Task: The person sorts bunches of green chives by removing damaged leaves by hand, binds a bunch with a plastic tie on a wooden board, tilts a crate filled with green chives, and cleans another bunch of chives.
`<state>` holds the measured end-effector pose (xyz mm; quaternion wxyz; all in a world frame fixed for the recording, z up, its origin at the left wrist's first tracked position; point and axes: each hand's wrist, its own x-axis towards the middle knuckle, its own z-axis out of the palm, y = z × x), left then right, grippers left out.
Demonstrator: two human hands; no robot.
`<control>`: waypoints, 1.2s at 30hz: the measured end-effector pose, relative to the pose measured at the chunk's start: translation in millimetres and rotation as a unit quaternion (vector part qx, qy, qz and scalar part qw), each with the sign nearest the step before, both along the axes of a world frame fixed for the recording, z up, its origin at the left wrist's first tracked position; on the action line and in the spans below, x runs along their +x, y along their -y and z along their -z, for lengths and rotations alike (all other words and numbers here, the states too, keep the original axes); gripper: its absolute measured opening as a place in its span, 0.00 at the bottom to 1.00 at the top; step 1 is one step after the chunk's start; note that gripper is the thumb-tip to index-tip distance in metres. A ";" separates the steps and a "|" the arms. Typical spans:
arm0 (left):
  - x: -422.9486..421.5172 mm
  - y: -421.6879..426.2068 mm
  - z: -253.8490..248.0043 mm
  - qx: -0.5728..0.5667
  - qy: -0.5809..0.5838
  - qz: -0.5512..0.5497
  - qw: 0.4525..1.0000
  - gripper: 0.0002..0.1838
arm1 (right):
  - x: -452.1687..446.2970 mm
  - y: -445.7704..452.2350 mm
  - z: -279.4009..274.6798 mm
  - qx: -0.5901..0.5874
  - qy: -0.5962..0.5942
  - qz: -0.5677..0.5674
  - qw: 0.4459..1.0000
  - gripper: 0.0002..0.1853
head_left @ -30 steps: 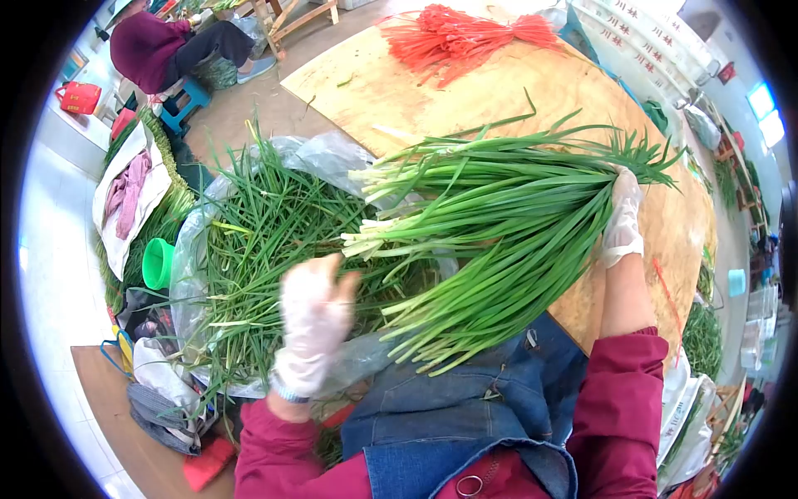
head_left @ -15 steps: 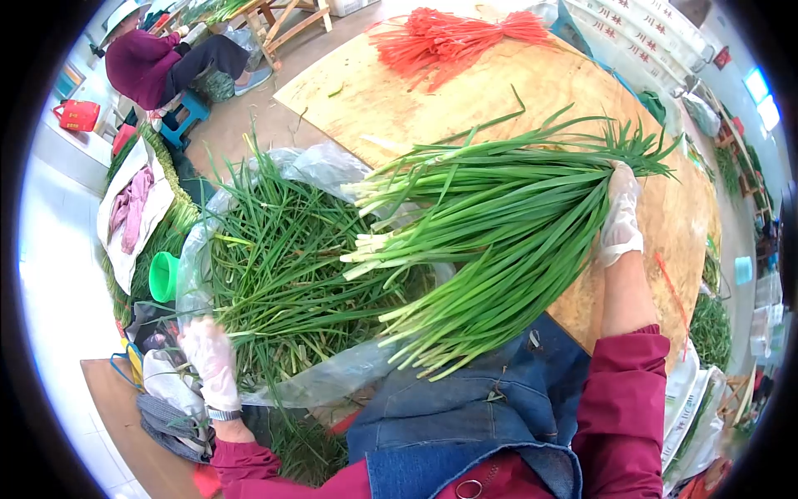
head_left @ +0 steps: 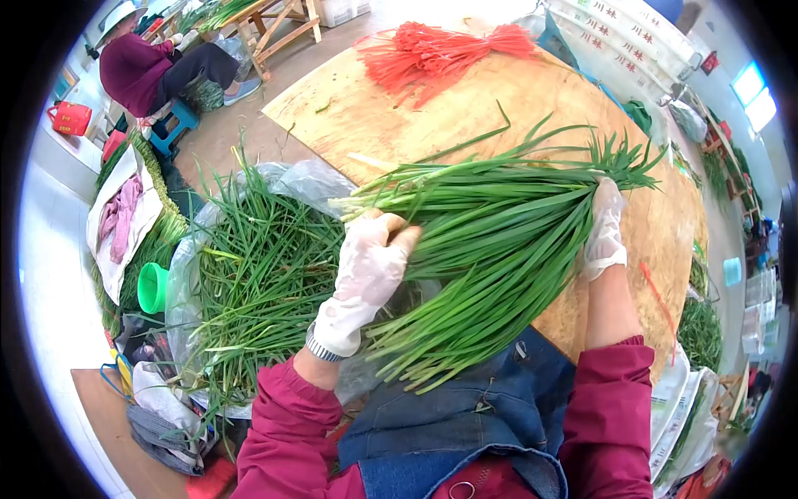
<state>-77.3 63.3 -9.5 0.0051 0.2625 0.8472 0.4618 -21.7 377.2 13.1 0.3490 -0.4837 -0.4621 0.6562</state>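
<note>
Right hand (head_left: 605, 223) grips the bunch (head_left: 499, 237) by its tips (head_left: 623, 165), likely fanning the stems (head_left: 384, 191); left hand (head_left: 367, 264) curls beside these, hold unclear.

There are two foreground hands (head_left: 368, 262), one held bunch (head_left: 499, 237), one green cup (head_left: 153, 288).

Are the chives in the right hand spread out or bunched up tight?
Both: the chives fan out toward their pale ends, but bunch near the leaf tips, where the right hand holds them.
</note>
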 end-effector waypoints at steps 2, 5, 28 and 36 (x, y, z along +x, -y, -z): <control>-0.4 7.8 -3.2 0.111 0.129 -0.001 0.985 0.10 | 1.4 3.4 -5.4 0.002 0.006 -0.003 1.000 0.11; -2.6 29.2 -22.0 0.260 0.295 0.006 0.919 0.08 | 1.8 3.9 -4.4 0.009 -0.018 -0.024 1.000 0.10; 76.0 24.6 -26.3 -0.066 -0.165 0.308 0.935 0.16 | 0.6 6.7 -6.3 0.008 -0.023 -0.032 0.999 0.11; 49.0 48.0 -13.0 -0.068 -0.209 0.031 0.975 0.16 | 0.9 -3.6 2.3 -0.004 -0.015 -0.027 1.000 0.11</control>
